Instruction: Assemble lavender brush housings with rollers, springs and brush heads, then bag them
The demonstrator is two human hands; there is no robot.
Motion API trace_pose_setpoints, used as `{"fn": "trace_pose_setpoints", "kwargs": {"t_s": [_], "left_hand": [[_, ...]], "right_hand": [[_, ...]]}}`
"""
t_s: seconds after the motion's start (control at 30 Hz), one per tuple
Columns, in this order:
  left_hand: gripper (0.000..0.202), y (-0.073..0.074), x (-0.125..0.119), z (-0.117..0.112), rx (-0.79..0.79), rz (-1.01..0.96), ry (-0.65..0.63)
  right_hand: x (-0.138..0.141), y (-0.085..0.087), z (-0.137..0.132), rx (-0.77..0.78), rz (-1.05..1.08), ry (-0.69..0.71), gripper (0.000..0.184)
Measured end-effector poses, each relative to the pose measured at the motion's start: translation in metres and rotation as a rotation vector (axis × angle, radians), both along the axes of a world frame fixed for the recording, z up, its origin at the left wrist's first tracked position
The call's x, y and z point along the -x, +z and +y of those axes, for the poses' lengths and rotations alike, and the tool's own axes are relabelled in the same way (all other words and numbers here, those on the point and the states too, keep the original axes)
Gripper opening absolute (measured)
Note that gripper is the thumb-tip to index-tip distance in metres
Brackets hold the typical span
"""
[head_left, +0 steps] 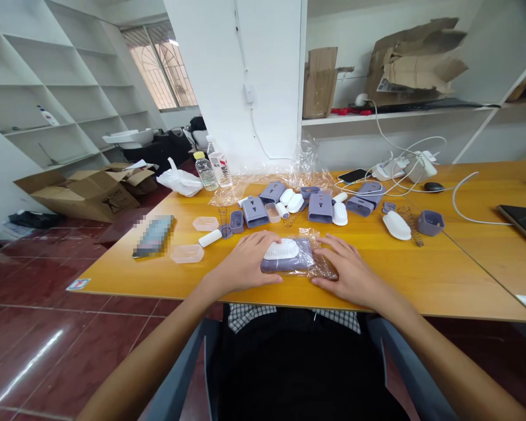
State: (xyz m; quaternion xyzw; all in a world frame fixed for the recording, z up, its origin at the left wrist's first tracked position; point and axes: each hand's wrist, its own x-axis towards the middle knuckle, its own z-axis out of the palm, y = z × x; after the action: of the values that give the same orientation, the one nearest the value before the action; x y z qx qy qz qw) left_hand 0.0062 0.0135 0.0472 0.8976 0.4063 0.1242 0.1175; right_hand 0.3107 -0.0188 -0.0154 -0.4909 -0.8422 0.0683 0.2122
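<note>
On the yellow wooden table (421,286), a lavender plastic soap dish (284,263) with a white ribbed insert (281,249) lies in clear plastic wrap (322,266). My left hand (245,263) presses its fingers over the dish's left end. My right hand (348,270) rests on the crinkled wrap at its right side. Beyond my hands lie several lavender dish parts, such as a box (319,207), with white inserts, such as one (396,225), and coiled metal springs (414,234). Two small clear trays (187,254) lie to the left.
A phone with a blurred screen (153,235) lies at the table's left. Plastic bottles (205,171) and a white plastic bag (179,180) stand at the far edge. Cables, a mouse (433,187) and another phone (521,225) lie to the right. A cardboard box (85,193) sits on the floor.
</note>
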Motion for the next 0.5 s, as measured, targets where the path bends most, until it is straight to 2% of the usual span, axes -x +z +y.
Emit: {"fn": "trace_pose_setpoints", "kwargs": {"t_s": [0.07, 0.17, 0.27, 0.37, 0.5], "left_hand": [[0.066, 0.006, 0.000, 0.006, 0.064, -0.005, -0.049], [0.074, 0.004, -0.003, 0.009, 0.065, -0.008, -0.107], [0.086, -0.003, -0.007, 0.010, 0.025, 0.011, -0.089], [0.084, -0.007, -0.009, 0.013, 0.020, 0.032, -0.072], [0.078, 0.002, -0.010, 0.023, 0.003, 0.023, -0.131]], "right_hand": [[-0.003, 0.005, 0.006, 0.035, 0.036, 0.047, 0.068], [-0.003, 0.008, 0.013, 0.098, 0.030, 0.122, 0.094], [0.001, 0.008, 0.014, 0.114, -0.036, 0.120, 0.092], [0.005, 0.009, 0.014, 0.090, -0.039, 0.090, 0.086], [0.007, 0.014, 0.016, 0.092, 0.021, 0.102, 0.090]]}}
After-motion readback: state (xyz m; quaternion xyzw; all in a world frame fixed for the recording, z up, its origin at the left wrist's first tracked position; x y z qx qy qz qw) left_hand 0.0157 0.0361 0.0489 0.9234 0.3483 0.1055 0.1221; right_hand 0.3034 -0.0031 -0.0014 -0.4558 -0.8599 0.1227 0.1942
